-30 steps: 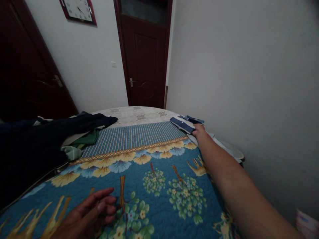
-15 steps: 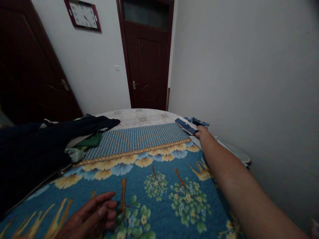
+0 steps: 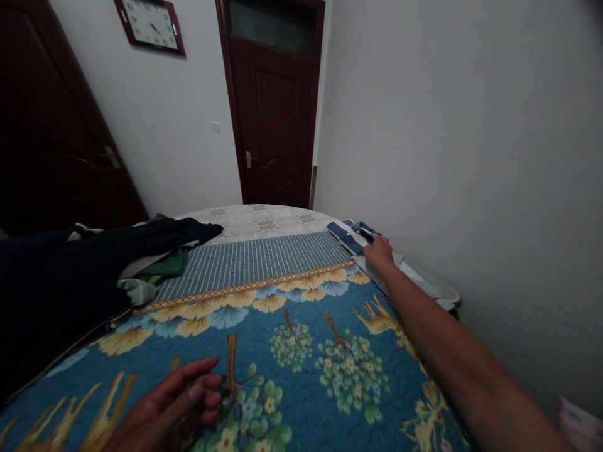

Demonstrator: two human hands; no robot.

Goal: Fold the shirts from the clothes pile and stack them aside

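Note:
A folded navy-and-white shirt [image 3: 347, 236] lies at the far right corner of the patterned quilted cover [image 3: 301, 301]. My right hand [image 3: 379, 252] reaches out to it, its fingers bent and closed at the shirt's near right edge. The back of the hand partly hides the fingertips. Over the near left part of the cover rests my left hand [image 3: 186, 398], fingers loosely curved and apart, with nothing in it.
Dark navy clothing [image 3: 89, 276] is heaped at the left, with a green garment [image 3: 167, 263] beneath. A white patterned tablecloth [image 3: 264, 221] shows at the far end. Pale cloth [image 3: 419, 276] lies along the right edge by the wall. Doors stand beyond.
My right hand has shifted slightly at the shirt, its knuckles now raised higher. The shirt stays in place, and my left hand is nearly still. The view has turned a little to the right.

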